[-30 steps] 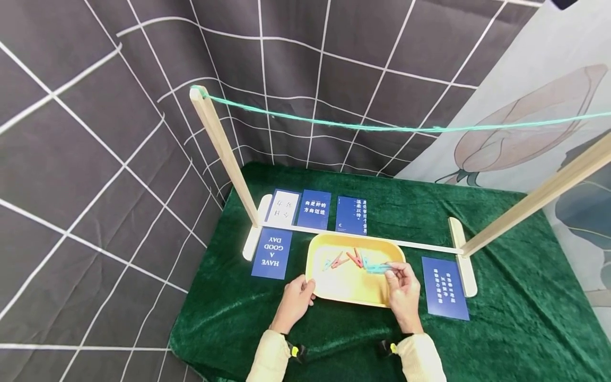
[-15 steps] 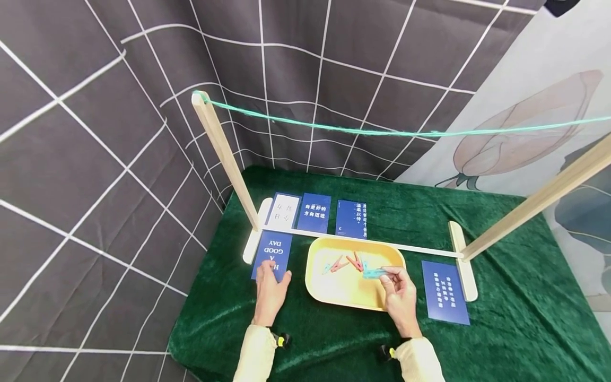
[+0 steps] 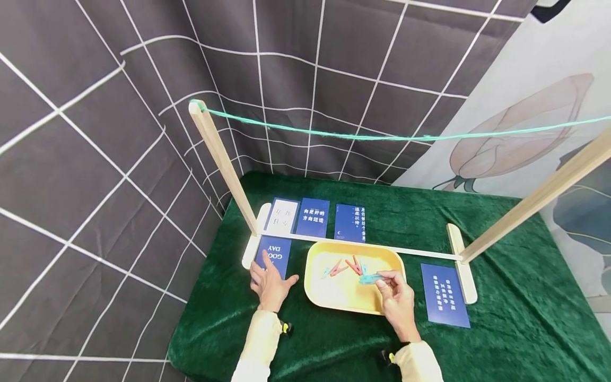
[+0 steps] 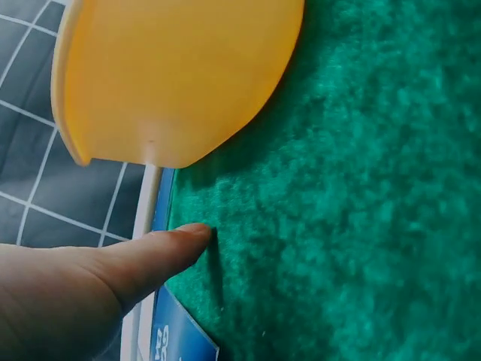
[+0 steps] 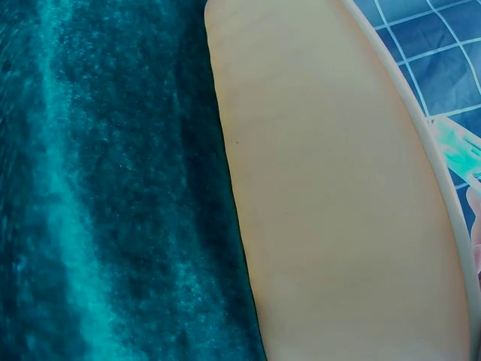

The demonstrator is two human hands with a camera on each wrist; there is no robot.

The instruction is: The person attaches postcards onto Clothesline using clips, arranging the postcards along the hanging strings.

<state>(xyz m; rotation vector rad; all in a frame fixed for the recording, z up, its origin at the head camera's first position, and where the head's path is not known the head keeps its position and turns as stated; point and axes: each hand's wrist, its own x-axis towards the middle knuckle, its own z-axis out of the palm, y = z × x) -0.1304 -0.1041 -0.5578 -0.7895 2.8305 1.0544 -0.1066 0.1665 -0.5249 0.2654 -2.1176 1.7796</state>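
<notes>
Green tablecloth (image 3: pixel 334 342); right-hand grip (image 3: pixel 397 302) pinches blue clothespin (image 3: pixel 369 279) over tray (image 3: pixel 341 293).

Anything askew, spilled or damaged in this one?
One mild oddity: the GOOD DAY card, partly hidden by the left hand, lies upside down in the head view, while the second card in the back row reads upright. I see nothing spilled or damaged.
</notes>
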